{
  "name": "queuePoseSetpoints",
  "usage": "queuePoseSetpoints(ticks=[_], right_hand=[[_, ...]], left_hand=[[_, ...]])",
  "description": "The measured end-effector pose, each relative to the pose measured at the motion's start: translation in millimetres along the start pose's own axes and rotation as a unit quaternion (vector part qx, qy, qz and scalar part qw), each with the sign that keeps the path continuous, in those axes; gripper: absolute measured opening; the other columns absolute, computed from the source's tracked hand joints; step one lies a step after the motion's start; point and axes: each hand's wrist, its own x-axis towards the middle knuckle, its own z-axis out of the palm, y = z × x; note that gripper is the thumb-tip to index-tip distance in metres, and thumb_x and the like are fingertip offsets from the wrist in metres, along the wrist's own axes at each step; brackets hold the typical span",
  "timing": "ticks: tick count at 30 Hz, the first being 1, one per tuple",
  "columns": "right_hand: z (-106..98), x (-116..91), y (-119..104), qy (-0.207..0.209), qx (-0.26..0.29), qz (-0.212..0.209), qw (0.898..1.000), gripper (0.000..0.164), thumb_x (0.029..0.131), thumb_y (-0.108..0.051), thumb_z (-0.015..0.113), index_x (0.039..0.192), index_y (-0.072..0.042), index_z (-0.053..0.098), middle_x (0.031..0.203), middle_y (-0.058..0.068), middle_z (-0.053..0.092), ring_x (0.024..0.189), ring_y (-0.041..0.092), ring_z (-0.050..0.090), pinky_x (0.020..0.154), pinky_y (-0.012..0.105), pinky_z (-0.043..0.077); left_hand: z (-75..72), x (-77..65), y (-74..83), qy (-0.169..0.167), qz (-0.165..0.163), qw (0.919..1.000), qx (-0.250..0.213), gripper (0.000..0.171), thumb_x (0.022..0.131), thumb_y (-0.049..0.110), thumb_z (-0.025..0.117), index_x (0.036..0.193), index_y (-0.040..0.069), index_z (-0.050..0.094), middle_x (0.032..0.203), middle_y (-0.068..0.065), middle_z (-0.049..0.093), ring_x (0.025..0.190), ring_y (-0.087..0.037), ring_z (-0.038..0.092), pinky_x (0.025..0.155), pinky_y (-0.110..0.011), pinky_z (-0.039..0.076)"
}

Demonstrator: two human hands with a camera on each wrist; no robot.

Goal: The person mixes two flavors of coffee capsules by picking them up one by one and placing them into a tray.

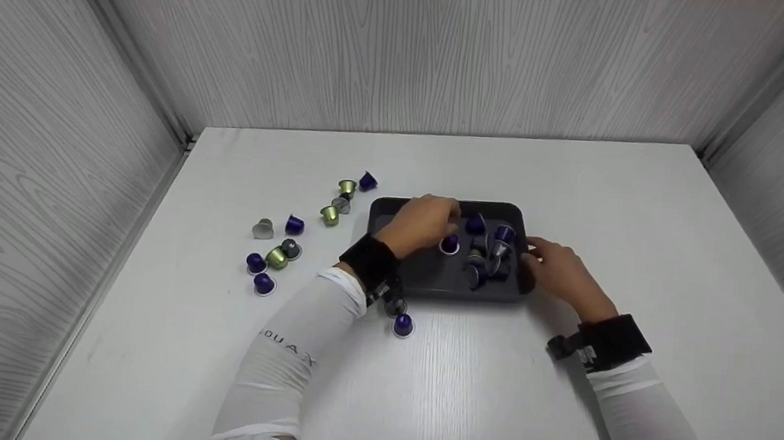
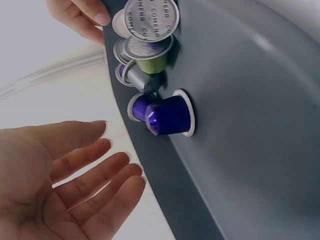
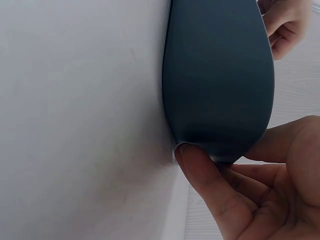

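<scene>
My left hand (image 1: pixel 423 222) is above the dark baking tray (image 1: pixel 429 275), its fingers loosely extended and holding nothing in the left wrist view. Just beyond those fingertips, a purple coffee capsule (image 2: pixel 170 116) lies in the tray beside a cluster of others, among them a green capsule (image 2: pixel 152 64) and one with a printed foil lid (image 2: pixel 152 20). At the tray's right end, my right hand (image 1: pixel 563 272) grips the rim. Thumb and fingers close around the tray's corner in the right wrist view, where the tray's contents are hidden.
Left of the tray, loose capsules in purple, green and grey lie scattered on the white table (image 1: pixel 165 342). A purple capsule (image 1: pixel 402 325) stands in front of the tray, near the left wrist. Pale wood-grain panels (image 1: pixel 433 55) wall the table at the back and sides.
</scene>
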Motion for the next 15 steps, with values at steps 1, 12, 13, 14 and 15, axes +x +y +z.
queuePoseSetpoints(ticks=[1,12,13,14,15], right_hand=[[0,0,0,0.000,0.000,0.000,1.000,0.044,0.101,-0.013,0.047,0.140,0.006,0.045,0.122,0.031,0.060,0.110,0.045,0.059,0.094,0.056,0.045],[-1,-2,-3,0.001,-0.007,0.002,1.000,0.044,0.102,-0.015,0.046,0.141,0.005,0.046,0.123,0.030,0.059,0.111,0.046,0.057,0.093,0.056,0.045],[-1,-2,-3,0.000,-0.008,0.003,1.000,0.044,0.102,-0.016,0.046,0.141,0.005,0.046,0.123,0.030,0.059,0.112,0.046,0.057,0.094,0.057,0.044],[-1,-2,-3,-0.001,-0.009,0.004,1.000,0.044,0.102,-0.016,0.046,0.141,0.005,0.046,0.123,0.030,0.059,0.112,0.046,0.057,0.094,0.057,0.044],[-1,-2,-3,0.000,-0.009,0.006,1.000,0.044,0.102,-0.016,0.046,0.141,0.004,0.046,0.123,0.030,0.059,0.112,0.046,0.057,0.095,0.057,0.043]], left_hand=[[-0.9,-1.5,0.3,0.005,0.004,1.0000,-0.002,0.031,0.096,0.023,0.063,0.122,0.008,0.066,0.116,-0.006,0.068,0.108,-0.024,0.062,0.092,-0.037,0.048],[-5.1,-29.9,-2.2,0.007,0.060,0.9980,-0.016,0.049,0.100,0.040,0.055,0.140,0.014,0.051,0.137,-0.005,0.055,0.126,-0.023,0.051,0.106,-0.038,0.038],[-4.9,-33.0,-3.4,0.007,0.067,0.9976,-0.016,0.050,0.100,0.042,0.054,0.142,0.014,0.050,0.138,-0.004,0.054,0.127,-0.023,0.050,0.106,-0.038,0.038],[-4.6,-36.1,-4.5,0.006,0.073,0.9971,-0.019,0.052,0.100,0.044,0.052,0.143,0.015,0.049,0.140,-0.004,0.052,0.128,-0.023,0.050,0.107,-0.038,0.038],[-4.2,-39.0,-5.5,0.006,0.083,0.9963,-0.022,0.054,0.099,0.046,0.052,0.143,0.015,0.048,0.140,-0.004,0.051,0.128,-0.022,0.049,0.107,-0.037,0.037]])
